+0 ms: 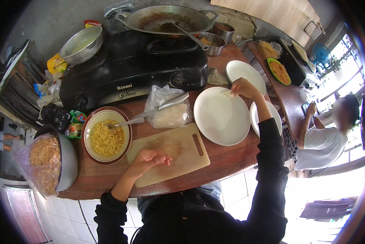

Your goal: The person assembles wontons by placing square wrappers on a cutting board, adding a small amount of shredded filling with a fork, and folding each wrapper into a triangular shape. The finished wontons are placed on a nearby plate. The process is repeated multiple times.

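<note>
My right hand (pixel 243 88) is over the right rim of a large white plate (pixel 222 116), its fingers pinched together. Something small and pale shows at the fingertips, too small to name. My left hand (pixel 149 160) hovers above a cream cutting board (pixel 182 166) with an oblong handle slot; its fingers are loosely bent and slightly apart, with nothing in them. Left of the board stands a brown-rimmed bowl (pixel 84 140) of yellow noodles (pixel 106 138), a fork (pixel 127 122) resting in it. Two more white plates (pixel 246 75) (pixel 273 115) lie partly behind my right hand and forearm.
A knife (pixel 172 101) lies across a clear plastic bag (pixel 178 116). Behind is a black gas stove (pixel 133 67) with a wok (pixel 166 14) and a metal bowl (pixel 81 45). Bagged noodles (pixel 45 158) sit in a pot at left. Another person (pixel 322 140) sits at right.
</note>
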Tool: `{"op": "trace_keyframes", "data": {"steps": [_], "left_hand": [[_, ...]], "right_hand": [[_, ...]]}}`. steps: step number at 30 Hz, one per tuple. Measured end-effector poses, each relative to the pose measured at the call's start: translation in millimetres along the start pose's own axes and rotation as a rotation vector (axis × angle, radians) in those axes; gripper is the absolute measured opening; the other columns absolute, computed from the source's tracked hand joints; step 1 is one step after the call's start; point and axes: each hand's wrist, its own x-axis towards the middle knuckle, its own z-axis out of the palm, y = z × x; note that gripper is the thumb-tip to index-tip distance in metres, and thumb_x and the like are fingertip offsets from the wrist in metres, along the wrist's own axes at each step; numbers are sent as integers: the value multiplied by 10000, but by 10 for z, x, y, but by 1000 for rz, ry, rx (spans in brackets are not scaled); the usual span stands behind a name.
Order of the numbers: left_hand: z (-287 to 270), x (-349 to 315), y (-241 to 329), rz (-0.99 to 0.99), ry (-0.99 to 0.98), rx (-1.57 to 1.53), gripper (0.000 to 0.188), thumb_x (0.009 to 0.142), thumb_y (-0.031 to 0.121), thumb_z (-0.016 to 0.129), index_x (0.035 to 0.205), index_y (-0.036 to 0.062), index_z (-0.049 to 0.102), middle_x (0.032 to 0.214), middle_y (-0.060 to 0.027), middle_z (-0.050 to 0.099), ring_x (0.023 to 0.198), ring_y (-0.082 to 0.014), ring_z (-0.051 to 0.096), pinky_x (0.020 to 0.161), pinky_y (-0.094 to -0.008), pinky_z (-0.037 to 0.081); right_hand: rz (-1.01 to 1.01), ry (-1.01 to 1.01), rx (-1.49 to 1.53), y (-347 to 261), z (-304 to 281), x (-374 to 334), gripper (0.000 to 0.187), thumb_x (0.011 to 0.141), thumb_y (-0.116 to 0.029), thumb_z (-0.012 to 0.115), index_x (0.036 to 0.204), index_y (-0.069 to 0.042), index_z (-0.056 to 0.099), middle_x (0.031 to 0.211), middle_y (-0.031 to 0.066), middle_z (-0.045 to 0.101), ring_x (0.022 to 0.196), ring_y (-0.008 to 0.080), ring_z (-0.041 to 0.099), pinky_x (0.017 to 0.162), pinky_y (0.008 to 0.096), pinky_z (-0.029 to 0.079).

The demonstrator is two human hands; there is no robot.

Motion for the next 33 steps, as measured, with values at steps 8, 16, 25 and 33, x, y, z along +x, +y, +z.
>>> {"op": "trace_keyframes", "data": {"steps": [8,16,25,33], "left_hand": [[4,4,12,3,3,-18,229,857,212,604,928,4,665,832,-70,651,826,-136,590,759,-249,431],[-8,-24,21,-20,-18,-1,215,865,190,590,951,5,659,874,-81,643,851,-143,586,788,-272,437],[10,-38,30,-11,-21,100,196,870,179,593,963,20,660,850,-52,626,856,-127,572,783,-264,428],[-52,-102,62,245,26,439,162,838,157,634,944,40,669,850,-44,654,847,-136,587,777,-276,447]], "right_hand": [[22,78,-86,-32,-17,-82,117,624,-120,709,695,-40,662,610,80,621,594,209,608,572,320,461],[-13,184,-278,-329,203,-294,249,645,-167,706,868,-87,630,818,57,624,765,219,601,714,346,426],[-328,-44,-194,-1547,446,-591,273,760,-266,660,951,-76,616,849,72,619,830,225,585,796,363,384],[-615,23,-281,-2206,789,-506,276,764,-266,667,962,-77,632,850,68,626,810,224,578,798,341,368]]}}
